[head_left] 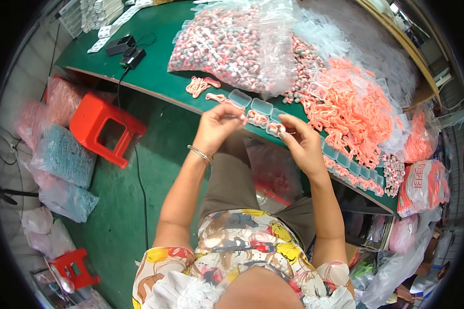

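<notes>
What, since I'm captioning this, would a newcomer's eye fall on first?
Likely the orange heap at right on the green table, then the big clear bag of pink and grey pieces left of it. The large red stool, off to the left, would also stand out, as might the clear boxes at the table's near edge.

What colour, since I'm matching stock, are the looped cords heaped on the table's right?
The looped cords are coral-orange, best seen in the head view.

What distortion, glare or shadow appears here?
Head view: black corners frame the image; the flat green tabletop curves along its front edge; glare whitens part of the clear plastic bag of pink-and-grey pieces; shadow darkens the smooth green floor beneath.
</notes>
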A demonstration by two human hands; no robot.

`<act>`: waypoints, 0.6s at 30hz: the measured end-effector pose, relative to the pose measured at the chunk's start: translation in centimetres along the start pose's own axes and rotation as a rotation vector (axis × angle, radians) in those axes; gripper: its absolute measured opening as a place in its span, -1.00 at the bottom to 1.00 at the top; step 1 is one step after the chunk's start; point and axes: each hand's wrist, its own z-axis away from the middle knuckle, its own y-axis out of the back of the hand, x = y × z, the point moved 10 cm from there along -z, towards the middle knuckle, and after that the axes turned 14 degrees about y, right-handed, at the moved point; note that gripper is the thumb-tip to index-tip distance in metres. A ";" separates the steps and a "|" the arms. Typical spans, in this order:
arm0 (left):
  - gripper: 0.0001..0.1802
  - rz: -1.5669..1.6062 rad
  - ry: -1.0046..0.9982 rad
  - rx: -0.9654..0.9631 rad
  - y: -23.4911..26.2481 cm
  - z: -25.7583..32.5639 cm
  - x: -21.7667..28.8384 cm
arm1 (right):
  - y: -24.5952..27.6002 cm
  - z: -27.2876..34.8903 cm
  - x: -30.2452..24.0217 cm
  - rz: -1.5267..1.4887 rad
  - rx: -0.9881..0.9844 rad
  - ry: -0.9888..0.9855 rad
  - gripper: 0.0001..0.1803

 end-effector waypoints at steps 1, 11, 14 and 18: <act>-0.86 0.003 -0.022 0.029 1.0 -0.1 0.6 | -0.6 -0.3 0.5 -0.002 -0.007 -0.003 -0.72; -0.85 -0.684 -0.418 0.261 2.9 -0.4 4.9 | -5.5 -2.7 1.9 0.280 -0.084 0.180 -0.78; -0.85 -0.779 -0.515 0.232 2.5 -0.7 5.3 | -7.0 -3.3 2.1 0.385 -0.116 0.210 -0.79; -0.84 -0.910 -0.665 0.103 1.2 -0.9 5.6 | -8.8 -4.1 0.8 0.604 -0.096 0.403 -0.80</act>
